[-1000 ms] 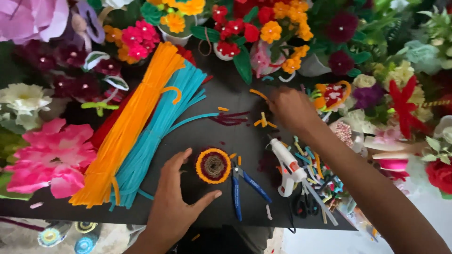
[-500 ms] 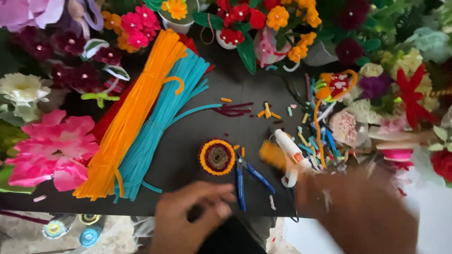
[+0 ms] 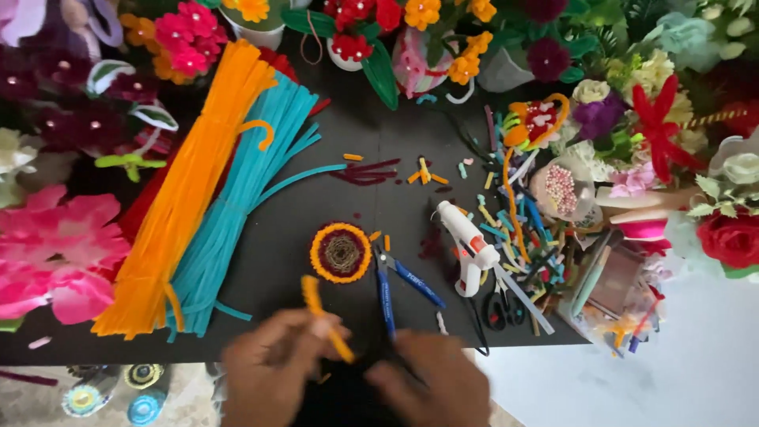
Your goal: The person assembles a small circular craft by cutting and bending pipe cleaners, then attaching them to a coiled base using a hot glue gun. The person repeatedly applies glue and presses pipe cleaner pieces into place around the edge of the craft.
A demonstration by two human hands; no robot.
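- Orange pipe cleaner piece (image 3: 322, 315) is pinched in the fingers (image 3: 320, 326) of the left hand (image 3: 273, 372); its long axis slants up and to the left, away from the person.
- Right hand (image 3: 431, 383) is just beside it, blurred; I cannot tell how its fingers stand.
- Round coiled disc (image 3: 341, 252) lies on the black tabletop (image 3: 277, 261), just beyond the piece's upper end, nearer the left hand.
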